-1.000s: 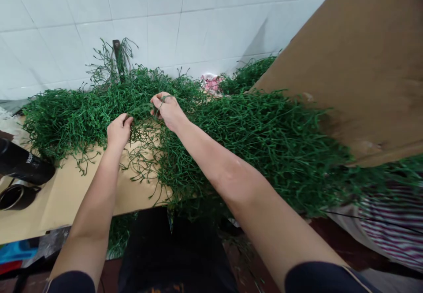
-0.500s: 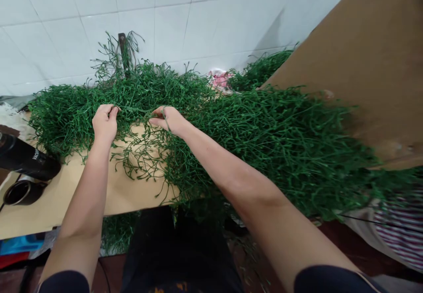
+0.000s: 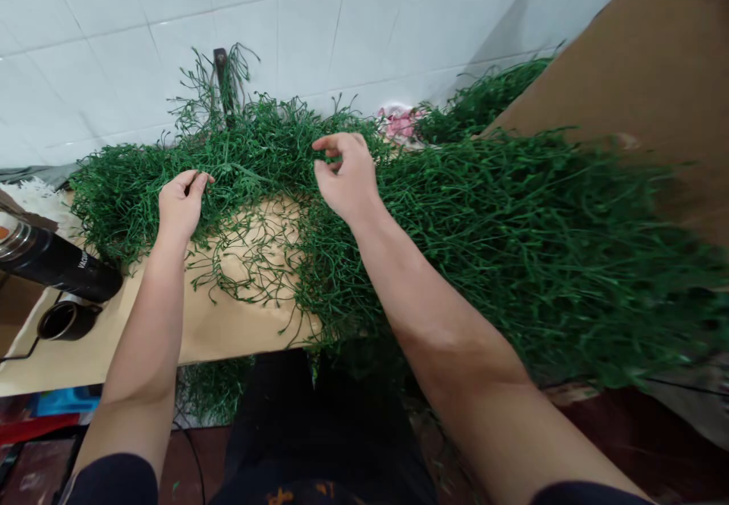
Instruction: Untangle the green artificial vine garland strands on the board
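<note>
White tiled wall (image 3: 142, 34) behind. One tan cardboard-covered tabletop (image 3: 228, 330) is buried under one large heap of green sprigs (image 3: 484, 231). Two hands are seen, held apart. Left hand (image 3: 181, 207) is pinched onto strands at the heap's near-left edge. Right hand (image 3: 346, 177) is raised just above the heap's middle, thumb and forefinger nearly meeting; a held strand cannot be confirmed. One black flask (image 3: 57, 263) and one black cup (image 3: 65, 321) are laid at left. One brown board (image 3: 654, 87) is seen at right.

the one camera sits on the person's head and looks forward and down. it is close over the green strands (image 3: 484, 239), facing the white tiled wall (image 3: 342, 19).
</note>
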Motion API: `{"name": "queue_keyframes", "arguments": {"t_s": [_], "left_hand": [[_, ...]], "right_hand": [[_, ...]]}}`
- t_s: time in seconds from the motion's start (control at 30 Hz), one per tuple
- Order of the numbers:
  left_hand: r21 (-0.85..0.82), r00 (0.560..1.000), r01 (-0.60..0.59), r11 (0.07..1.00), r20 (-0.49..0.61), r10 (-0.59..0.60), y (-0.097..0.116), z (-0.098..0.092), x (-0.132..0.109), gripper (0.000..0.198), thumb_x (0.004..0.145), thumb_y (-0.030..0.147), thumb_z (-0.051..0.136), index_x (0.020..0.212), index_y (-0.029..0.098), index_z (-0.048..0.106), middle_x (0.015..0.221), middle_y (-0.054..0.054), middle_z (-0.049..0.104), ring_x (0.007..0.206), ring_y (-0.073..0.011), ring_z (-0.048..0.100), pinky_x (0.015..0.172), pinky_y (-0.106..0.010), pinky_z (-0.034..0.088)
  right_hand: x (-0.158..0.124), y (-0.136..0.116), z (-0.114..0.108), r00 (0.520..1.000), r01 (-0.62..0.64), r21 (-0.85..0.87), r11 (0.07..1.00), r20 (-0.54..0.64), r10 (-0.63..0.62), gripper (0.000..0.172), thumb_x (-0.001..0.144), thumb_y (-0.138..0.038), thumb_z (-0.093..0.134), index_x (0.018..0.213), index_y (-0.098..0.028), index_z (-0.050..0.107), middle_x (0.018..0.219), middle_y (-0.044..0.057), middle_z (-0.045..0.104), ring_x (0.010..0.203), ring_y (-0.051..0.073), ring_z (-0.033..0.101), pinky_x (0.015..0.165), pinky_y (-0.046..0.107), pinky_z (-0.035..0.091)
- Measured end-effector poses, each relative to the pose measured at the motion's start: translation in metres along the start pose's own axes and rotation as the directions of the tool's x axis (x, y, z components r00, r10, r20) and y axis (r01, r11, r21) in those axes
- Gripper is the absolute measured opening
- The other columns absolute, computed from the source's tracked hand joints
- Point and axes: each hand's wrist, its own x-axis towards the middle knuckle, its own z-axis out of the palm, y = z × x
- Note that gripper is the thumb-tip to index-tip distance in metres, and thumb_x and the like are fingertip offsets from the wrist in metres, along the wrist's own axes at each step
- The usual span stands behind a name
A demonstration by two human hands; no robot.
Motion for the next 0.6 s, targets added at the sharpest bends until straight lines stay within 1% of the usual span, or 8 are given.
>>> {"name": "queue_keyframes", "arguments": {"t_s": [0.03, 0.13, 0.23, 0.3, 0.4, 0.47, 0.53, 0.6], "left_hand": [[0.006, 1.0, -0.013, 1.0, 0.01, 0.013, 0.004, 0.002, -0.001, 0.028, 0.082, 0.039, 0.051, 0.075, 0.016, 0.066, 0.055, 0.003, 0.04, 0.054, -0.0105, 0.037, 0.055, -0.023, 0.03], [0.021, 0.996, -0.073, 0.997, 0.043, 0.072, 0.015, 0.01, -0.007, 0.028, 0.083, 0.038, 0.05, 0.076, 0.015, 0.065, 0.063, 0.0, 0.051, 0.063, -0.0123, 0.046, 0.062, -0.024, 0.036], [0.037, 0.985, -0.139, 0.99, 0.108, 0.134, 0.025, 0.02, -0.021, 0.028, 0.083, 0.037, 0.048, 0.082, 0.015, 0.064, 0.076, -0.003, 0.06, 0.074, -0.0148, 0.053, 0.072, -0.025, 0.041], [0.031, 0.97, -0.178, 0.984, 0.171, 0.17, 0.027, 0.023, -0.032, 0.028, 0.082, 0.037, 0.051, 0.095, 0.015, 0.063, 0.088, -0.005, 0.063, 0.082, -0.0165, 0.055, 0.077, -0.027, 0.043], [0.008, 0.962, -0.175, 0.984, 0.213, 0.17, 0.022, 0.02, -0.044, 0.047, 0.074, 0.034, 0.061, 0.117, 0.017, 0.053, 0.102, -0.006, 0.063, 0.088, -0.0175, 0.057, 0.082, -0.029, 0.045], [0.04, 0.977, -0.131, 0.991, 0.177, 0.122, 0.016, 0.015, -0.048, 0.05, 0.074, 0.031, 0.061, 0.121, 0.017, 0.049, 0.1, -0.006, 0.063, 0.086, -0.0171, 0.058, 0.08, -0.03, 0.045], [0.126, 0.985, -0.102, 0.987, 0.149, 0.083, 0.009, 0.009, -0.048, 0.034, 0.078, 0.03, 0.055, 0.11, 0.018, 0.056, 0.091, -0.005, 0.063, 0.083, -0.0173, 0.058, 0.078, -0.03, 0.044], [0.228, 0.984, -0.101, 0.969, 0.167, 0.063, 0.004, 0.003, -0.047, 0.018, 0.08, 0.029, 0.049, 0.086, 0.018, 0.062, 0.078, -0.004, 0.062, 0.078, -0.0176, 0.056, 0.075, -0.03, 0.042]], "right_hand": [[-0.002, -0.012, 0.0, 0.999, 0.028, 0.012, 1.0, 0.034, -0.028, 0.017, 0.081, -0.019, 0.047, 0.092, -0.013, 0.058, 0.096, 0.009, 0.055, 0.09, 0.018, 0.053, 0.079, 0.035, 0.043], [-0.006, -0.045, 0.016, 0.944, -0.017, 0.106, 0.994, 0.329, -0.019, 0.023, 0.082, -0.036, 0.054, 0.075, -0.014, 0.056, 0.074, 0.004, 0.053, 0.075, 0.015, 0.051, 0.069, 0.029, 0.04], [-0.005, -0.059, 0.042, 0.874, -0.208, 0.238, 0.949, 0.481, 0.071, 0.037, 0.08, -0.044, 0.058, 0.059, -0.016, 0.046, 0.056, -0.001, 0.041, 0.063, 0.011, 0.044, 0.059, 0.025, 0.035], [-0.002, -0.058, 0.053, 0.826, -0.38, 0.384, 0.842, 0.55, 0.122, 0.039, 0.081, -0.044, 0.057, 0.057, -0.017, 0.043, 0.052, -0.003, 0.039, 0.058, 0.009, 0.041, 0.056, 0.024, 0.035], [0.001, -0.052, 0.055, 0.788, -0.556, 0.536, 0.635, 0.583, 0.199, 0.029, 0.083, -0.034, 0.057, 0.062, -0.016, 0.046, 0.057, -0.003, 0.049, 0.054, 0.006, 0.042, 0.054, 0.021, 0.035], [0.002, -0.049, 0.053, 0.794, -0.583, 0.579, 0.569, 0.556, 0.247, 0.023, 0.084, -0.026, 0.056, 0.066, -0.016, 0.047, 0.061, -0.003, 0.054, 0.053, 0.005, 0.043, 0.054, 0.02, 0.035], [0.003, -0.045, 0.052, 0.809, -0.573, 0.6, 0.557, 0.52, 0.273, 0.02, 0.085, -0.024, 0.053, 0.068, -0.016, 0.046, 0.064, -0.002, 0.057, 0.054, 0.004, 0.046, 0.055, 0.019, 0.035], [0.004, -0.042, 0.052, 0.826, -0.554, 0.604, 0.572, 0.486, 0.287, 0.022, 0.087, -0.029, 0.05, 0.069, -0.017, 0.044, 0.066, -0.001, 0.058, 0.058, 0.006, 0.052, 0.057, 0.019, 0.037]]}}
